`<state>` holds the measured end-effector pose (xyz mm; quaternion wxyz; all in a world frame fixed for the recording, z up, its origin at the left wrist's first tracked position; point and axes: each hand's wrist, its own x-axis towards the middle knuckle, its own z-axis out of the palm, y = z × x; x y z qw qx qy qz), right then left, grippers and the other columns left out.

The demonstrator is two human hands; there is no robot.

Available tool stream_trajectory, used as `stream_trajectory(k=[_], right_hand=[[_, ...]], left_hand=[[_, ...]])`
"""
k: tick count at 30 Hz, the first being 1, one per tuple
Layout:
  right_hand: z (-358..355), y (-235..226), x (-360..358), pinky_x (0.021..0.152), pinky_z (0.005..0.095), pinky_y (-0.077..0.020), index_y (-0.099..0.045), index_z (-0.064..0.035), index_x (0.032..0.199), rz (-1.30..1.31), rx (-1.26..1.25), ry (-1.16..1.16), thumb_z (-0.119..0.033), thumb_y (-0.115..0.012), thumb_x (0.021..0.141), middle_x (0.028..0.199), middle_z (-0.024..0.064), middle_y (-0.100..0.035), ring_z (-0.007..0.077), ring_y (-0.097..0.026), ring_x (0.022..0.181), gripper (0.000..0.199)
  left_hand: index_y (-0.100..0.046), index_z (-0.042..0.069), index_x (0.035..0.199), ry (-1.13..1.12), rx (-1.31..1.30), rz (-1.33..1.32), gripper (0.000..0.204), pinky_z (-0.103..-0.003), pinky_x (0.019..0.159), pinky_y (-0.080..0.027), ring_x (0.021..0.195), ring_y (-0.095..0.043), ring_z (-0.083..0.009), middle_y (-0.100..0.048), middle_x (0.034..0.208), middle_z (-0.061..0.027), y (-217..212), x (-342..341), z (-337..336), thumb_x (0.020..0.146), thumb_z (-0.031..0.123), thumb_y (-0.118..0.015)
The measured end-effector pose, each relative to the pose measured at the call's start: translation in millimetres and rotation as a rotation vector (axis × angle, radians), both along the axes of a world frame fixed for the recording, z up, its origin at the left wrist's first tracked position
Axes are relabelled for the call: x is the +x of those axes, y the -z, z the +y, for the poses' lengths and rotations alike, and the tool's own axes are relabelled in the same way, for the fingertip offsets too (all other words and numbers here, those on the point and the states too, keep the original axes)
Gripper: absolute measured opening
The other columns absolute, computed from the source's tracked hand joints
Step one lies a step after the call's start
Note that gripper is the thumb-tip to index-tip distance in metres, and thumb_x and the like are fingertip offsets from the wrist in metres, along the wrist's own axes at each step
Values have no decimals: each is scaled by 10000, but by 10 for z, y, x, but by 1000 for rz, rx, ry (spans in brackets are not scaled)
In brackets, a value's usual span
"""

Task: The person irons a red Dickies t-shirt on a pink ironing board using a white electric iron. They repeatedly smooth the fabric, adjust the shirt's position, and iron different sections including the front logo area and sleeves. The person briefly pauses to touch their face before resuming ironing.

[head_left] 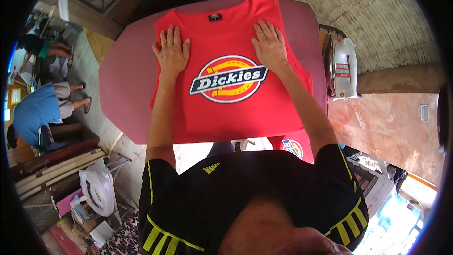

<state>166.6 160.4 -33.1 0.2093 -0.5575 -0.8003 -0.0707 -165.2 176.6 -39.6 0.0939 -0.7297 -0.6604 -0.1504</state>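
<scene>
A red shirt point(222, 108) lies flat on a mauve board point(122, 89), collar at the far end, a round printed badge on its chest. The left hand point(171, 51) rests palm down on the shirt's far left, just beside the collar, fingers straight and close together, thumb out. The right hand point(270, 45) lies flat on the far right of the chest, fingers slightly spread; neither hand grips anything. The near hem hangs over the board's near edge. A white iron point(343, 68) stands on end at the board's right side, well apart from the hands. Behind it runs a woven wall point(377, 14). Far to the left, on a concrete floor point(89, 94), two other people point(40, 108) crouch. A white bag point(96, 191) sits on the near left.
</scene>
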Motion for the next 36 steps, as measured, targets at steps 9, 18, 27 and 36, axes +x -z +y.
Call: stream_trajectory(k=[9, 18, 27, 36], right_hand=[[1230, 37, 69, 1123, 506, -365, -513, -33, 1400, -9, 142, 218, -288, -578, 959, 1474, 149, -488, 362, -441, 1369, 513], [1453, -7, 424, 1079, 487, -411, -569, -37, 1349, 135, 21, -133, -223, -490, 998, 1338, 183, -613, 364, -557, 1250, 404], [889, -15, 829, 1034, 454, -476, -537, -15, 1354, 674, 8, -149, -201, -502, 991, 1315, 221, -617, 394, -587, 1208, 409], [-1495, -348, 1108, 869, 472, -517, -597, -56, 1270, 442, -21, 243, -90, -686, 877, 1073, 204, -616, 405, -615, 973, 404]], left_hand=[[-450, 83, 1478, 10, 122, 93, 598, -623, 1131, -215, 1460, -329, -352, -378, 1576, -129, -29, -56, 681, 1027, 473, -400], [-541, 41, 1359, 759, -23, -312, 489, -522, 1128, -296, 1409, -393, -336, -480, 1475, -129, -196, 1799, 419, 963, 325, -579], [-412, 22, 1489, 617, 78, -78, 630, -512, 1188, -219, 1462, -321, -368, -376, 1565, -190, -29, 2379, 698, 1000, 418, -454], [-437, 57, 1483, 569, 114, -21, 621, -519, 1164, -276, 1436, -370, -350, -400, 1564, -154, -46, 2381, 687, 991, 432, -486]])
